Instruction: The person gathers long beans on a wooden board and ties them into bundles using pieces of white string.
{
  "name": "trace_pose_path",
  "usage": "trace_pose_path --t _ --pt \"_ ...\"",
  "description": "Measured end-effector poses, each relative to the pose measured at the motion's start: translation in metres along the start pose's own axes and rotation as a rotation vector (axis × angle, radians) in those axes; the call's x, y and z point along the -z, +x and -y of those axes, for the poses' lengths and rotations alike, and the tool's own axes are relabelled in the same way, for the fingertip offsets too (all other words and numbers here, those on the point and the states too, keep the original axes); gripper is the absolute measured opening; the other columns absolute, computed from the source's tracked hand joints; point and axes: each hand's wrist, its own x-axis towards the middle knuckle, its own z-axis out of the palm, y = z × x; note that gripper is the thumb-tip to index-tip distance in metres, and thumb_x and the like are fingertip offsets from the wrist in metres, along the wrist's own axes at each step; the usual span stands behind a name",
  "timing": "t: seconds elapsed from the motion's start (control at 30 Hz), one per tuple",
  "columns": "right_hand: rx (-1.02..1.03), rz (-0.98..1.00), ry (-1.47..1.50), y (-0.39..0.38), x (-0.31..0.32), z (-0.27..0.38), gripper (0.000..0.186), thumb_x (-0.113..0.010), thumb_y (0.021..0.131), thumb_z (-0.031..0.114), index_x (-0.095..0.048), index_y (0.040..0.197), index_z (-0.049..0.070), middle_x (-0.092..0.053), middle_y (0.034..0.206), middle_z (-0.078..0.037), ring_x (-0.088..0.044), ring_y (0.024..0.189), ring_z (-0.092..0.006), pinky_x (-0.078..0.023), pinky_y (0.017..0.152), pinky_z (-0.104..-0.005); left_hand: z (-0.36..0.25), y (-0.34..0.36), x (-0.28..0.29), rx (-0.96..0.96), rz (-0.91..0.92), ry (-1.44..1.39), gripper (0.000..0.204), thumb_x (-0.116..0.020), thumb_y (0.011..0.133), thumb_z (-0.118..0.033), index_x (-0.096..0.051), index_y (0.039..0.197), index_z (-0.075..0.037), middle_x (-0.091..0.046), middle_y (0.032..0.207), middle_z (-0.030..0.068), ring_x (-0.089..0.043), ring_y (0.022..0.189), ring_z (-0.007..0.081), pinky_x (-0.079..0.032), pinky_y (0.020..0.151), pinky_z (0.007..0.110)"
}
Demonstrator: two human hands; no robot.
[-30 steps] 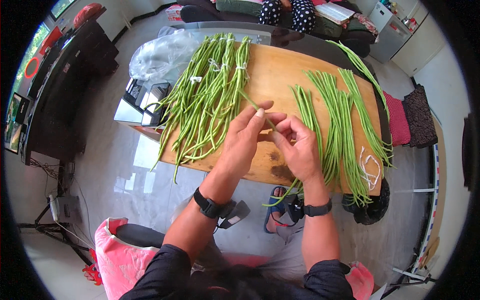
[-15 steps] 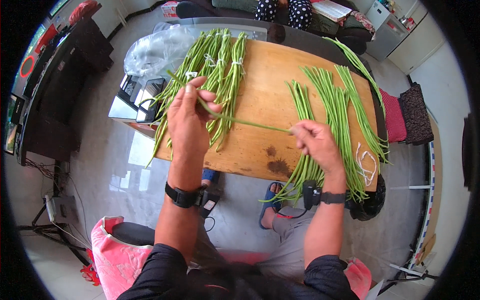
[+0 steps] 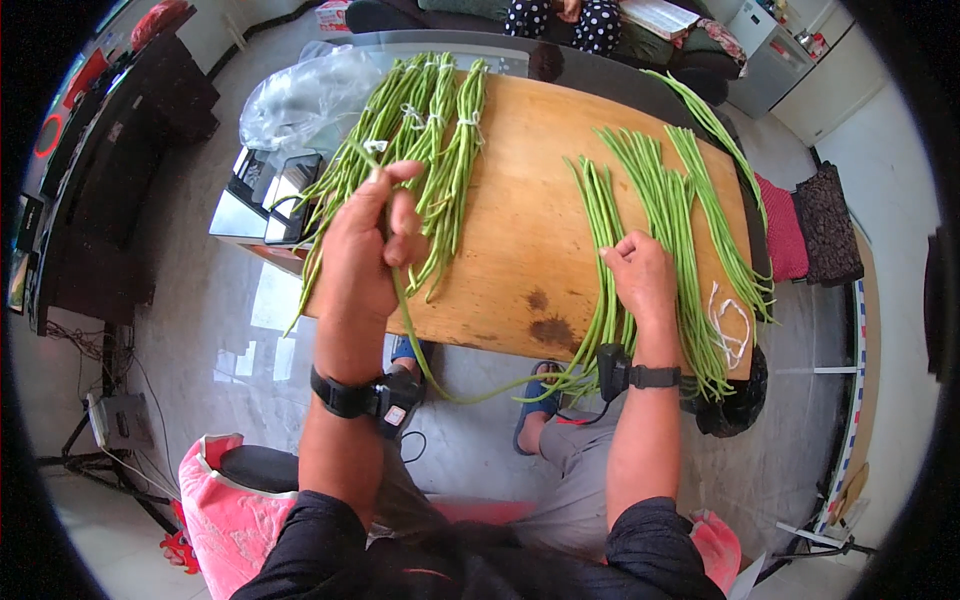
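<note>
My left hand (image 3: 372, 235) is closed on one long green bean (image 3: 408, 315). Its short end sticks up past the thumb; the rest droops below the table edge and curves right toward the loose beans. My right hand (image 3: 641, 275) is closed, with thumb and forefinger pinched at a narrow row of loose long beans (image 3: 598, 205). Whether a bean is between those fingertips is hidden. Right of this hand lies a thicker pile of long beans (image 3: 660, 195), then another row (image 3: 712, 205). Several tied bundles of long beans (image 3: 462, 150) lie beyond my left hand.
The wooden board (image 3: 520, 200) lies on a dark table. White string (image 3: 728, 325) rests at its right. A clear plastic bag (image 3: 305, 100) is at the far left, and more beans (image 3: 715, 125) lie along the far right edge. Another person (image 3: 565, 22) sits beyond the table.
My right hand has let go of the held bean's far end and shifted right to the loose row. That bean, stretched level before, now hangs in a curve from my left hand.
</note>
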Motion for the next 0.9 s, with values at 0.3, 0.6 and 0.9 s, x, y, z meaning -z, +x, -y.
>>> trace_pose_path --t 0.3,0.6,0.9 --pt "0.017 -0.189 0.321 0.004 0.006 0.024 0.027 -0.077 0.088 0.018 -0.060 0.082 -0.001 -0.065 0.068 -0.010 -0.060 0.061 -0.0197 -0.049 0.060 -0.0366 0.036 -0.006 -0.025 0.026 0.004 0.237 0.034 -0.043 0.112 -0.026 -0.065 0.112 -0.001 -0.039 0.057 -0.0039 -0.032 0.045 0.0082 -0.027 0.043 0.026" --pt "0.274 0.134 0.875 -0.040 -0.010 0.089 0.020 -0.069 0.097 0.011 -0.053 0.087 0.004 -0.052 0.073 0.004 -0.047 0.066 -0.0036 -0.039 0.058 -0.0229 0.053 -0.006 -0.029 0.040 0.024 0.289 0.033 -0.042 0.111 -0.028 -0.064 0.113 -0.002 -0.058 0.068 0.0017 -0.056 0.060 0.0123 -0.046 0.058 0.028" --pt "0.300 0.325 0.814 -0.067 -0.027 0.109 0.022 -0.070 0.096 0.007 -0.050 0.086 0.004 -0.052 0.070 0.003 -0.049 0.063 -0.0049 -0.041 0.057 -0.0255 0.052 -0.004 -0.029 0.082 -0.013 0.181 0.040 -0.037 0.112 -0.029 -0.060 0.126 0.002 -0.072 0.112 0.0177 -0.072 0.097 0.0275 -0.057 0.087 0.038"
